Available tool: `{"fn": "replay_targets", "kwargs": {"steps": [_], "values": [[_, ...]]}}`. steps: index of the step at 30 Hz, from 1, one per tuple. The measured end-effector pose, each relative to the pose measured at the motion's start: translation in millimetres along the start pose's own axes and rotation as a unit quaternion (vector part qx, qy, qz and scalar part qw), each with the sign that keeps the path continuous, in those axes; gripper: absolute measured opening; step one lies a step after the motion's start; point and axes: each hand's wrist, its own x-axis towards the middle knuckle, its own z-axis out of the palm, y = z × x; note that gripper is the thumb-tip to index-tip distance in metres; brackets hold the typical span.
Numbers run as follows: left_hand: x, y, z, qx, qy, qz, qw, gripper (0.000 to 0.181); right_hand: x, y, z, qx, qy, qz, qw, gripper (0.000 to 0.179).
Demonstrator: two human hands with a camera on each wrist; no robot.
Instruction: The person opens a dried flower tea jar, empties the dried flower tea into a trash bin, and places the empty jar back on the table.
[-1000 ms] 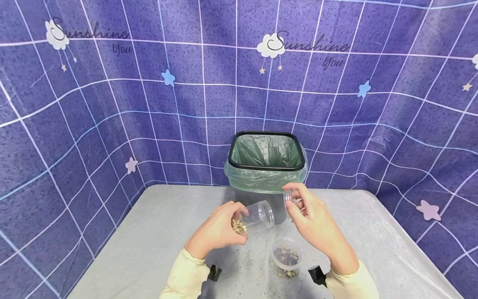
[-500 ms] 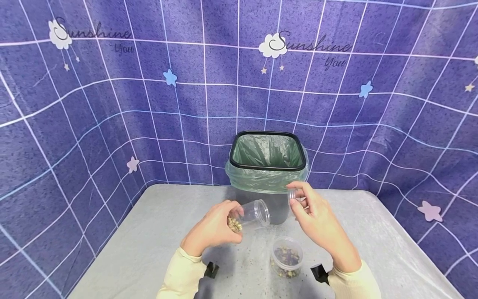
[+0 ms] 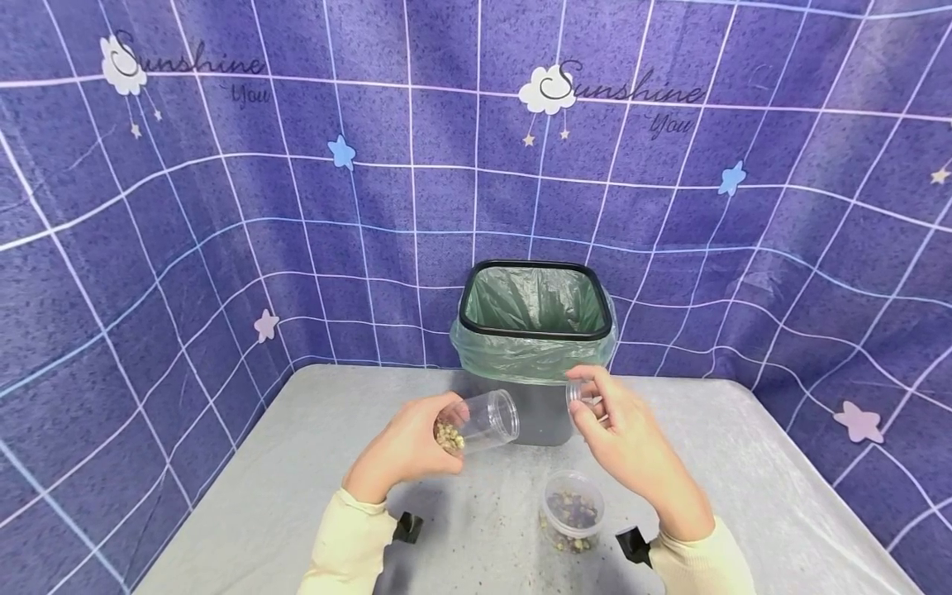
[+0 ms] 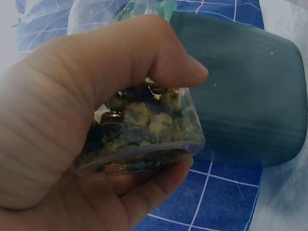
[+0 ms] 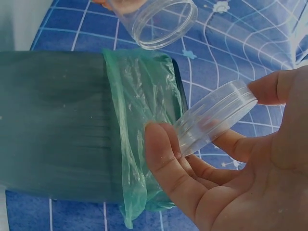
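Observation:
My left hand grips a clear plastic jar round its base end. The jar is tilted, its uncapped mouth toward the right, and dried flower buds lie heaped at its bottom. My right hand pinches a clear screw lid between thumb and fingers, held on edge to the right of the jar's mouth. Below and between the hands, a second clear jar stands upright on the table with its lid on and similar dried buds inside.
A grey bin with a green liner bag and a black rim stands behind the hands. Small crumbs are scattered over the grey table near the second jar. A purple gridded curtain hangs round the back and sides.
My left hand has moved left with the tilted jar, widening the gap to the lid. The right hand with the lid has shifted only slightly.

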Motion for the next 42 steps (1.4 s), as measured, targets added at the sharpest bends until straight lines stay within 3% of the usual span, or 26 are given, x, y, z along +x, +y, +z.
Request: {"fn": "replay_targets", "kwargs": {"steps": [24, 42], "values": [[-11.5, -20.8, -29.6, 0.024, 0.039, -0.042, 0.9981, 0.058, -0.8, -3, 22, 0.0, -0.048, 0.016, 0.9987, 0.039], [-19.2, -34.2, -46.8, 0.038, 0.073, -0.053, 0.9952, 0.061, -7.6, -4, 49, -0.043, -0.06, -0.052, 0.9959, 0.049]]}}
